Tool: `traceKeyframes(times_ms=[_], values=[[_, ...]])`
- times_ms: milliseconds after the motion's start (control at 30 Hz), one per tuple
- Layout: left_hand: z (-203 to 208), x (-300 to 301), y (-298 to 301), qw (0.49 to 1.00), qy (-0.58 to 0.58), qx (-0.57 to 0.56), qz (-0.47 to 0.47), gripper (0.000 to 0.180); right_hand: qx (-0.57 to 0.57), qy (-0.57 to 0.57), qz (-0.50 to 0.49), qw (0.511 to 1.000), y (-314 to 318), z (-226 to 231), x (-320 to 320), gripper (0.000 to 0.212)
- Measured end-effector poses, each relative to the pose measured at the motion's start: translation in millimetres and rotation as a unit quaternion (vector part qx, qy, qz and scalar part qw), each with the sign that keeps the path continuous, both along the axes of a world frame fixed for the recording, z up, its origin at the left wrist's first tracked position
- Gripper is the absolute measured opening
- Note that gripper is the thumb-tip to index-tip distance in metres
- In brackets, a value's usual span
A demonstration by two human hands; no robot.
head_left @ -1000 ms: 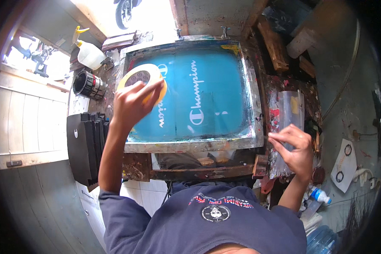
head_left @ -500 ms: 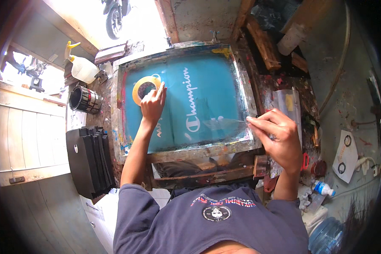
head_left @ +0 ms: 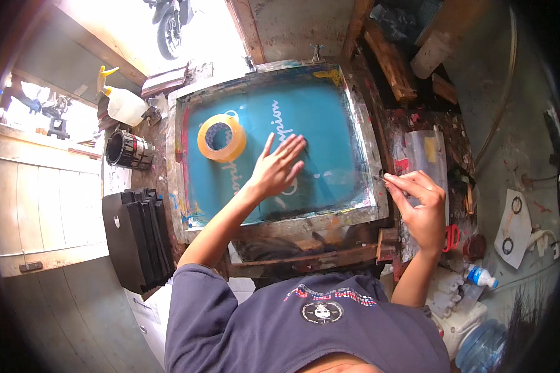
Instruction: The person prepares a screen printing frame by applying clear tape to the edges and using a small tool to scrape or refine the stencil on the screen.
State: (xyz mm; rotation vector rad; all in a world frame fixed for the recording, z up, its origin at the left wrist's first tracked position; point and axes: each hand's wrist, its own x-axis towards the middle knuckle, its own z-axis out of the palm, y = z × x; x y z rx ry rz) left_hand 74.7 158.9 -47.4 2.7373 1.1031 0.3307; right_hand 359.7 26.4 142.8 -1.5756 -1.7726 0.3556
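Observation:
A printing screen with teal mesh [head_left: 326,124] and a paint-stained frame [head_left: 292,226] lies before me, white script lettering showing in the mesh. Fingers stretched and fairly flat, my left hand [head_left: 279,165] rests over the lettering near the middle. At the screen's right edge, my right hand [head_left: 424,202] pinches the end of a clear strip of tape [head_left: 348,178]. The strip runs left across the mesh toward my left hand; its far end is hard to make out. A yellowish roll of packing tape [head_left: 235,144] lies on the mesh's left part.
Left of the screen stand a spray bottle [head_left: 126,107], a dark-patterned can [head_left: 129,150] and a stack of black sheets [head_left: 137,239]. Clamps [head_left: 317,52] sit at the far edge. On the right are a clear plastic sheet [head_left: 426,155], red-handled scissors [head_left: 452,238] and a bottle [head_left: 481,276].
My left hand has left the tape roll and moved right and nearer, onto the lettering. My right hand has shifted slightly right with the tape strip.

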Motion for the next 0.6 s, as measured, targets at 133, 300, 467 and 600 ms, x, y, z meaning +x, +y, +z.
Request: traceKeyframes(times_ms=[133, 300, 467, 600], values=[[1.4, -3.3, 15.6, 0.998, 0.016, 0.027, 0.06, 0.054, -0.011, -0.011, 0.029, 0.999, 3.9, 6.8, -1.5, 0.019], [55.4, 3.9, -7.9, 0.95, -0.251, -0.187, -0.003, 0.061, -0.027, -0.091, 0.218, 0.971, 44.5, 19.2, -11.7, 0.016], [89.2, 12.2, -74.5, 0.805, -0.45, -0.379, 0.081, 0.051, -0.033, -0.063, 0.37, 0.926, 119.3, 10.8, -49.7, 0.016], [59.8, 6.4, -99.2, 0.708, -0.476, -0.459, 0.246, 0.023, -0.171, -0.034, 0.461, 0.87, 181.3, -30.1, -71.8, 0.021]])
